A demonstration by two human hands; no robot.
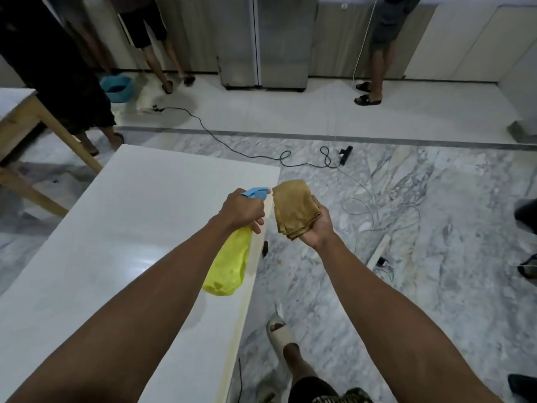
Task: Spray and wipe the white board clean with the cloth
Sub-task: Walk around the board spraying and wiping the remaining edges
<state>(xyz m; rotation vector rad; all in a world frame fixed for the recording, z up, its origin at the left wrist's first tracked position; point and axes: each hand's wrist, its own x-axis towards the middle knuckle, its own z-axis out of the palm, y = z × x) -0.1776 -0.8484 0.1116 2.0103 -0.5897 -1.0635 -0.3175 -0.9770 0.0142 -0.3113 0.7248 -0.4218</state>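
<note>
left hand (242,209) grips spray bottle (229,261) by neck | right hand (315,225) cups folded cloth (292,209), soft, light | board (122,228) below left hand

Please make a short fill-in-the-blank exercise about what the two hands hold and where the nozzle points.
1. The left hand grips a spray bottle whose body is ____.
2. The right hand holds a folded ____.
3. The bottle's blue nozzle points at the ____.
4. The bottle hangs over the edge of the white ____.

Missing words: yellow; cloth; cloth; board
</note>
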